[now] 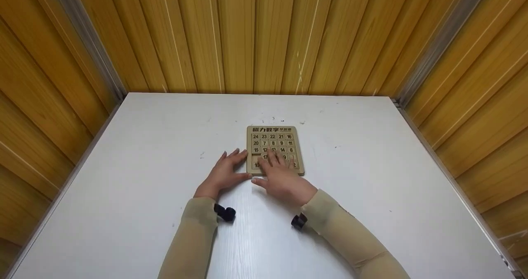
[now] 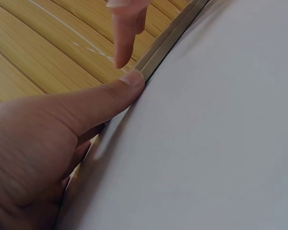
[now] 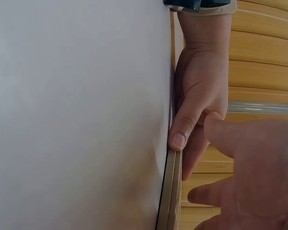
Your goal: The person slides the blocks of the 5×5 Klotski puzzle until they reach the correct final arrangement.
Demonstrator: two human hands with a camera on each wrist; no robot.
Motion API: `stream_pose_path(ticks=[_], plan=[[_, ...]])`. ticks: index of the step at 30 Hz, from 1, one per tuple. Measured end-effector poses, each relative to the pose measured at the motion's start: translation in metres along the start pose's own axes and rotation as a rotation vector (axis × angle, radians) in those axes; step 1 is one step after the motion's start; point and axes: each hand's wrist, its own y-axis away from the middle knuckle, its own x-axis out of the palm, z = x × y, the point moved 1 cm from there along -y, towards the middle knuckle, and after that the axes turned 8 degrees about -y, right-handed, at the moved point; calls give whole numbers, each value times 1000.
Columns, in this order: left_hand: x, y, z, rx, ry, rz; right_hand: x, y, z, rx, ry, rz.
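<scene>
A sliding number puzzle [image 1: 300, 155] with a wooden-looking frame and numbered tiles lies flat on the white table. My left hand [image 1: 222, 172] rests beside its left side. The thumb touches the lower left corner, where the left wrist view shows it against the board's edge [image 2: 165, 45]; the other fingers reach along the left side. Over the lower tiles is my right hand [image 1: 284, 182], fingers spread and fairly straight, hiding several numbers. Its thumb lies just off the bottom edge. Whether the right fingertips touch the tiles cannot be told. A vacant slot [image 1: 256, 158] shows at the left, below tile 15.
The white table [image 1: 144, 155] extends around the puzzle. Small dark marks [image 1: 277, 119] dot the surface behind it. Yellow wood-patterned panels [image 1: 255, 36] stand at the back and both sides. Each sleeve carries a black wrist device, one on the left [image 1: 225, 213] and one on the right [image 1: 298, 221].
</scene>
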Motion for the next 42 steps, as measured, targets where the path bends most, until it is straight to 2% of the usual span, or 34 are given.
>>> stream_pose_path(ticks=[7, 14, 19, 25, 34, 42], plan=[[2, 0, 1, 0, 1, 6, -5, -22, -6, 23, -19, -50], [0, 0, 1, -18, 19, 10, -4, -35, -8, 49, -15, -46], [1, 0, 2, 2, 9, 4, -3, -33, -8, 49, -8, -36], [3, -1, 3, -8, 8, -2, -1, -27, -8, 27, 15, -23], [0, -1, 3, 47, -13, -12, 1, -16, -7, -3, 51, -12], [2, -2, 3, 26, -20, 3, 2, -13, -6, 6, 17, -2]])
